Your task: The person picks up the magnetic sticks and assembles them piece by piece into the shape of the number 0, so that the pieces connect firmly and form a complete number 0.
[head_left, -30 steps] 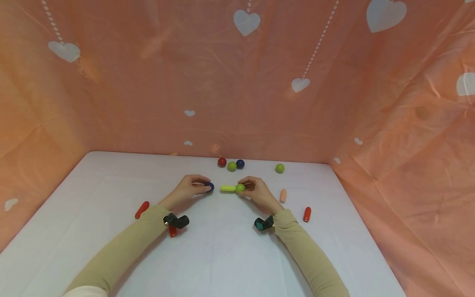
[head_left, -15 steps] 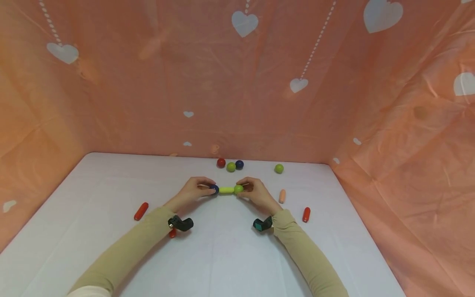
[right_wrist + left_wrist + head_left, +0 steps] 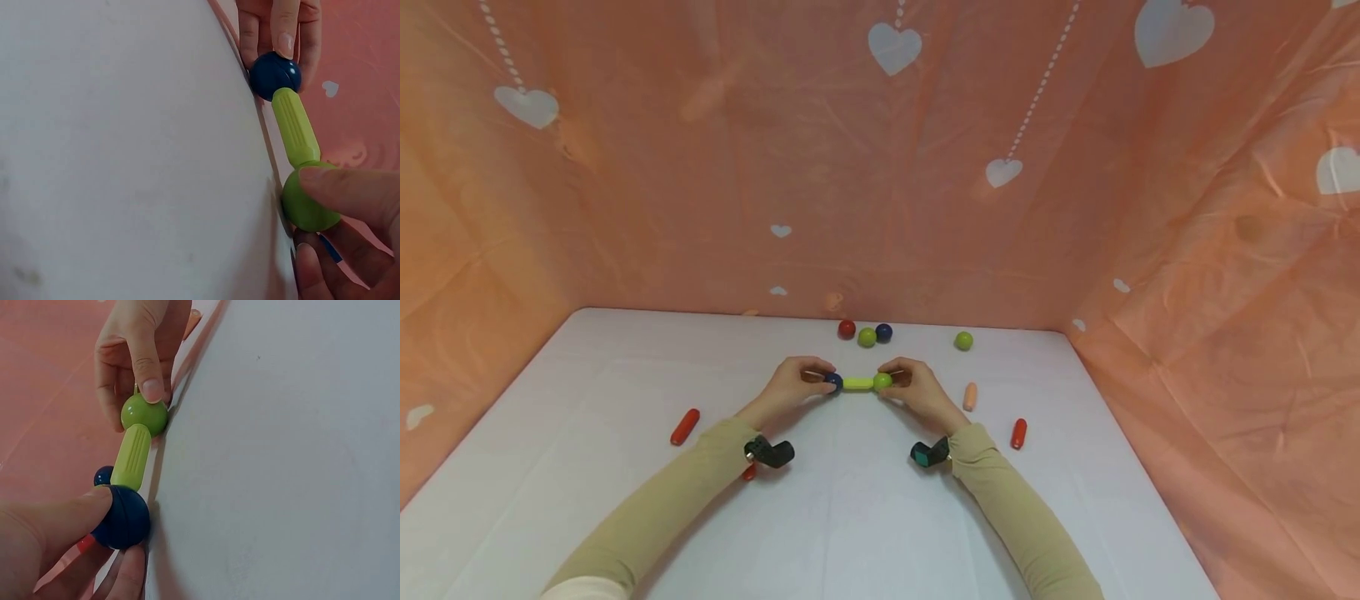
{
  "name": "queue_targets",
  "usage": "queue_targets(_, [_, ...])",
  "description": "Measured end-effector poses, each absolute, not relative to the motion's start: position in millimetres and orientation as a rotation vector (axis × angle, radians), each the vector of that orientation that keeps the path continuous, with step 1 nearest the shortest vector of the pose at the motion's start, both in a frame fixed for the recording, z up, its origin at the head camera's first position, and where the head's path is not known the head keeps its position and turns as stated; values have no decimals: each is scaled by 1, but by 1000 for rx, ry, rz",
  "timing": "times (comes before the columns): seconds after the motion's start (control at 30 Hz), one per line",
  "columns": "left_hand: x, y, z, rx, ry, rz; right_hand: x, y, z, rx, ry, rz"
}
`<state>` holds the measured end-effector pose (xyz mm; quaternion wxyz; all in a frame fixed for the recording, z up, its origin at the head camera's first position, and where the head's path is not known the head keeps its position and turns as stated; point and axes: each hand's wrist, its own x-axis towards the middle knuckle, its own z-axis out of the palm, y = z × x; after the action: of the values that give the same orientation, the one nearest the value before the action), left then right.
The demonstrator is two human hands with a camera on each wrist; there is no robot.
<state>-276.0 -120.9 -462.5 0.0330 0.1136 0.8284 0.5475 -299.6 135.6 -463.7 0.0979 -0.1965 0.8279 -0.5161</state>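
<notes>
Between thumb and fingers my left hand pinches a dark blue ball. My right hand pinches a green ball in the same way. A ribbed yellow-green rod spans the space between the two balls and touches both. In the left wrist view the rod meets the blue ball at its near end and the green ball at its far end. Ball, rod and ball form one straight line, low over the white table. My fingers hide part of each ball.
Behind my hands lie a red ball, a green ball and a blue ball, with another green ball farther right. Red rods and a peach rod lie at the sides; one red rod is partly under my left wrist.
My left hand has moved right with the blue ball, closing the gap to the rod's free end. The right hand has stayed almost in place. Little differs over the last half second.
</notes>
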Motion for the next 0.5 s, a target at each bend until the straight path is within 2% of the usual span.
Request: queue_targets(0.5, [-275,-134,-454,240,2369,1866,-299,136,-464,-616,2481,-1487])
